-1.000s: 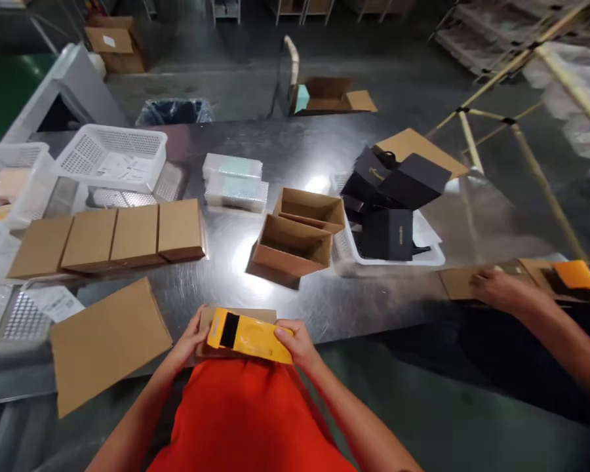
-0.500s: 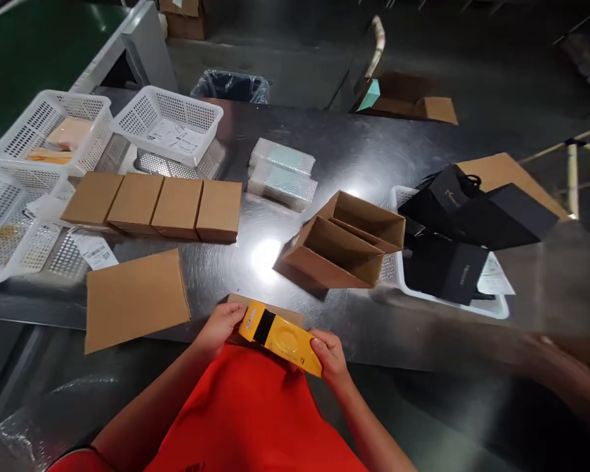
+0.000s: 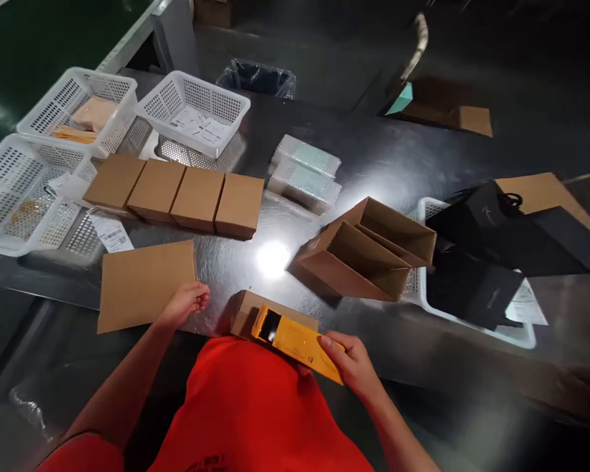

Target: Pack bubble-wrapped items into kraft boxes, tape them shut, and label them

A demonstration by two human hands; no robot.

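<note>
My right hand point(image 3: 348, 360) grips the right end of a flat yellow package point(image 3: 299, 341) with a black window near its other end. Beneath and behind the package, a brown cardboard box point(image 3: 248, 305) lies at the table's front edge, partly covered. Over the right edge of a flat brown cardboard piece point(image 3: 145, 282) is my left hand point(image 3: 185, 303), its fingers curled together with nothing visible in them.
Several closed brown boxes point(image 3: 196, 196) stand in a row behind the cardboard. White baskets point(image 3: 191, 108) are at the left. Bubble-wrapped packs point(image 3: 305, 174) lie mid-table. Two upright open boxes point(image 3: 368, 255) stand beside a white basket point(image 3: 425, 282) of black bags point(image 3: 476, 288).
My left hand has let go of the yellow package and moved left to the flat cardboard. The package stays in my right hand. The whole view has shifted a little.
</note>
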